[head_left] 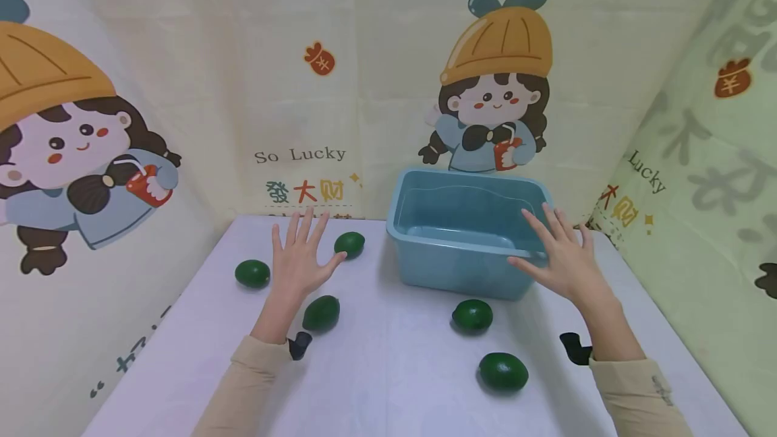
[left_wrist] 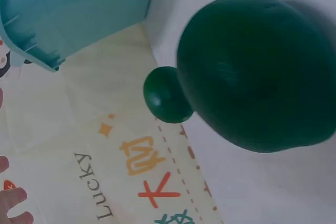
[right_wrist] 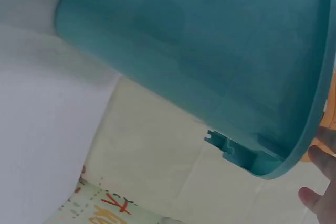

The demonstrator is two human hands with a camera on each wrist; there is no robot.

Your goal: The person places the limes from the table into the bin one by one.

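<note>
My left hand (head_left: 297,265) is held up with its fingers spread, among three dark green limes on the left side of the table. One lime (head_left: 252,274) lies left of it, one lime (head_left: 349,245) by its thumb, and one lime (head_left: 321,313) nearer the wrist, large in the left wrist view. My right hand (head_left: 567,258), fingers spread too, overlaps the right front corner of a blue plastic bin (head_left: 461,268). Two more limes, one (head_left: 472,316) in front of the bin and one (head_left: 503,372) closer to me, lie left of the right forearm. Neither hand holds anything.
The bin stands upright at the back of the white table (head_left: 388,383), and its visible floor is bare. Printed cloth (head_left: 388,86) walls the table at the back and sides. A black strap piece (head_left: 299,345) shows at the left wrist, another (head_left: 575,348) at the right.
</note>
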